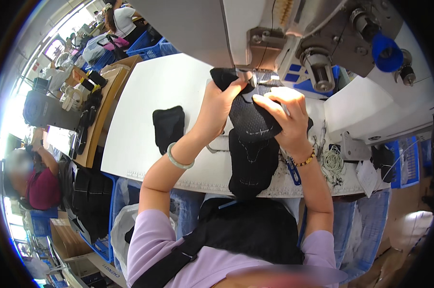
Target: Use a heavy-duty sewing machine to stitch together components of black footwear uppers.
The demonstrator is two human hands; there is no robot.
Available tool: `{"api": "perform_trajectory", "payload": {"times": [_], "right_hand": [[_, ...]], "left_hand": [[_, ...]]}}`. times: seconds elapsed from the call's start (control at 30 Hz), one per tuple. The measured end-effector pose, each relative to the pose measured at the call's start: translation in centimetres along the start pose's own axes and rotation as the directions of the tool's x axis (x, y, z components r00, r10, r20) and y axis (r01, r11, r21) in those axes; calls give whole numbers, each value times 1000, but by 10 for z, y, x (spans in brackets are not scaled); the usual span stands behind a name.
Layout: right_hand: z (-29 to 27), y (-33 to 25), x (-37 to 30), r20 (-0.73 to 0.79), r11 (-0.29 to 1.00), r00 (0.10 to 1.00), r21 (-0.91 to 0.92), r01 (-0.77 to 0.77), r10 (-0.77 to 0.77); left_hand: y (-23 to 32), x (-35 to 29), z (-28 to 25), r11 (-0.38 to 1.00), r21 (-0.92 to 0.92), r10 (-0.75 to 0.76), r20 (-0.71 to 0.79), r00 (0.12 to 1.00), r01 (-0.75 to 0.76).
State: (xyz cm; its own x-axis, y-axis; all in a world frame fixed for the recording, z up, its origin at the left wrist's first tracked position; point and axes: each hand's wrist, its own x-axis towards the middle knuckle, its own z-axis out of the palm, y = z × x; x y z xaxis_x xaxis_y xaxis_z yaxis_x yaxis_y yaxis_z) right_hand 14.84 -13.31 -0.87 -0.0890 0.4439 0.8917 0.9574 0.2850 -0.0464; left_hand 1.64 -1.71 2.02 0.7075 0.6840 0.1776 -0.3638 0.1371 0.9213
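My left hand [222, 101] pinches the edge of a black mesh fabric piece [253, 117] close beneath the head of a sewing machine [193, 26]. Across from it, my right hand [290, 115] grips the piece's right side, thumb and fingers bent on the fabric next to the lit needle area. White stitching runs across the near end of the mesh. Below it, a longer black fabric piece [255, 168] with pale stitch lines reaches over the table's near edge; whether the two are joined I cannot tell. Another black piece [169, 128] lies flat to the left.
The white table [135, 105] has a ruler strip along its near edge. Blue-handled snips [293, 171], a coiled pale cord [333, 161] and thread scraps lie right. Blue crates [366, 225] stand below. Two people [44, 185] [124, 19] sit at the left and far left.
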Motion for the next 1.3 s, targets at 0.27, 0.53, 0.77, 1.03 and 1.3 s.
{"api": "perform_trajectory", "payload": {"times": [0.27, 0.53, 0.77, 1.03, 1.3], "right_hand": [[2, -7, -1, -11, 997, 997, -41, -72, 71], [-8, -5, 7, 15, 986, 987, 60, -158, 157], [-10, -1, 5, 57, 990, 989, 28, -136, 135], [-7, -11, 4, 116, 986, 984, -113, -123, 137], [-3, -13, 1, 6, 992, 999, -120, 32, -32]], "left_hand": [[0, 3, -7, 999, 20, -30, 18, 999, 29], [11, -1, -10, 951, 307, 12, 100, 995, -42], [8, -2, -11, 989, 145, -29, 139, 990, 9], [9, 15, -26, 986, 39, -168, 187, 968, 164], [0, 11, -13, 995, -47, -81, 77, 994, 85]]}}
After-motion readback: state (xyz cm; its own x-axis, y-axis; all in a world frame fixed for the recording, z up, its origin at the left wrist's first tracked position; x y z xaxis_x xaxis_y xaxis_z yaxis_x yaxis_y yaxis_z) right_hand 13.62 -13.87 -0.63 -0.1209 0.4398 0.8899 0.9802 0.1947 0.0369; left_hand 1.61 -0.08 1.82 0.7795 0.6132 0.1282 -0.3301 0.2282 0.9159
